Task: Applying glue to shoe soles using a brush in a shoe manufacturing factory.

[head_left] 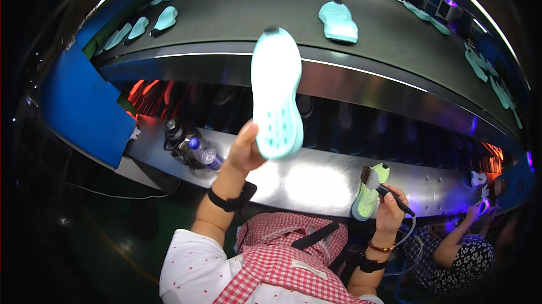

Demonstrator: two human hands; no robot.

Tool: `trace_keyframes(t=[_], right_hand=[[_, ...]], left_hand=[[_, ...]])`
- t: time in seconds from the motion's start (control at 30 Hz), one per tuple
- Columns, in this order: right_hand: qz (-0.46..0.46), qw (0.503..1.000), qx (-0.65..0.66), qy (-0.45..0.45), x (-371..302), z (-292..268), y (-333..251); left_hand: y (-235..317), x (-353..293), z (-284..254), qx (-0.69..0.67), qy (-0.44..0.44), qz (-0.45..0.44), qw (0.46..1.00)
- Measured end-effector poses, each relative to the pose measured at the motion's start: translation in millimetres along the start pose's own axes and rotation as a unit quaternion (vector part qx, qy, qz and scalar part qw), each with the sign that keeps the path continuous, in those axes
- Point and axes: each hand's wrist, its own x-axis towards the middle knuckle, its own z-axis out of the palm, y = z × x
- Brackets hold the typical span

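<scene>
My left hand is closed on the heel end of a pale mint shoe sole. It holds the sole upright in front of the conveyor's near edge, with a dark tip at the top and small recesses low down. In my right hand is a brush with brown bristles and a black handle, and a thin tube trails from the handle. Under the brush a yellow-green sole lies on the metal ledge; whether the bristles touch it I cannot tell.
A dark conveyor belt carries several mint soles, one of them a sole behind the ledge. A dark bottle and a clear bottle stand left on the metal ledge. A co-worker sits at right.
</scene>
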Motion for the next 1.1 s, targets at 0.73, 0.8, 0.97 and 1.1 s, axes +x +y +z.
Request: trace_keyframes(t=[0.73, 0.8, 0.97, 1.1], right_hand=[[0.143, 0.975, -0.164, -0.037, 34, 67, 54], [0.09, 0.96, -0.257, -0.061, 30, 79, 57], [-0.137, 0.872, -0.439, -0.167, 2, 92, 56], [-0.03, 0.825, -0.477, -0.302, -8, 71, 21]], left_hand=[[-139, -37, 13, -0.271, 0.114, -0.22, 0.93], [-146, -35, 14, -0.226, 0.165, -0.177, 0.944], [-150, -25, 3, -0.176, 0.213, -0.148, 0.95], [-135, -21, -19, -0.131, 0.179, -0.139, 0.965]])
